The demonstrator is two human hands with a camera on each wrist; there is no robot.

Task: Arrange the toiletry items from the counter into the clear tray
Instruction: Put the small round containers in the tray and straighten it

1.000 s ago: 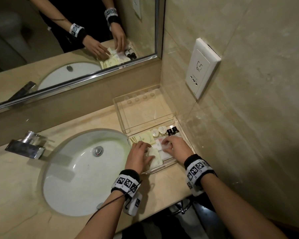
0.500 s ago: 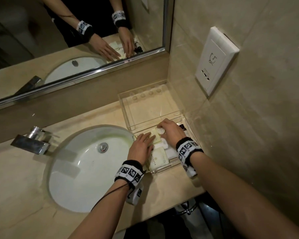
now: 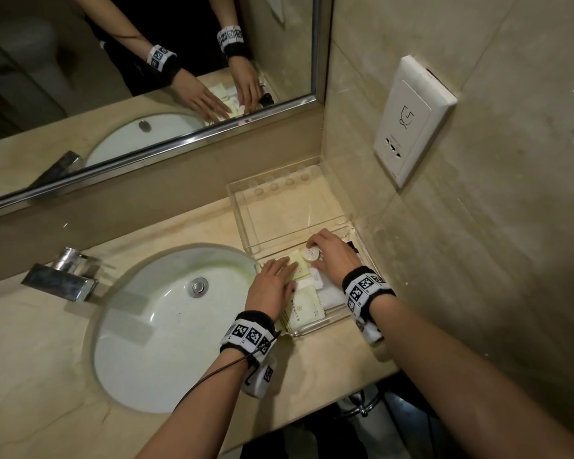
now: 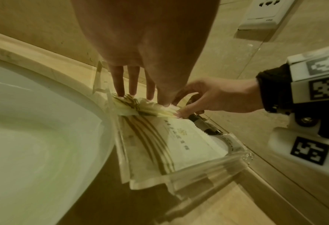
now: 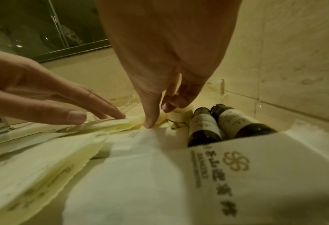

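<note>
Under the left hand, nearest of all, the flat paper sachets are lying stacked in the near part of the clear tray. They are looking light, thin and limp, likely to slide over one another, so they are best handled flat or pinched at an edge. That hand is spread, its straight fingers pressing down on the yellowish sachets at the tray's left side and gripping nothing.

Just right of it, the right hand is reaching into the same tray with its fingers curled down. Its fingertips are touching a small round white pot, while the thumb is resting on a sachet edge beside it. The pot is probably rigid, light and smooth, so taking it round its rim suits it. Whether it is being pinched or merely nudged, I cannot tell.

Right of those fingertips, 2 small dark bottles are lying side by side against the tray wall; they are probably hard and apt to roll.

Beyond both hands, the tray's far section is holding nothing visible, and the surface is carrying the tray beside the sink.
</note>
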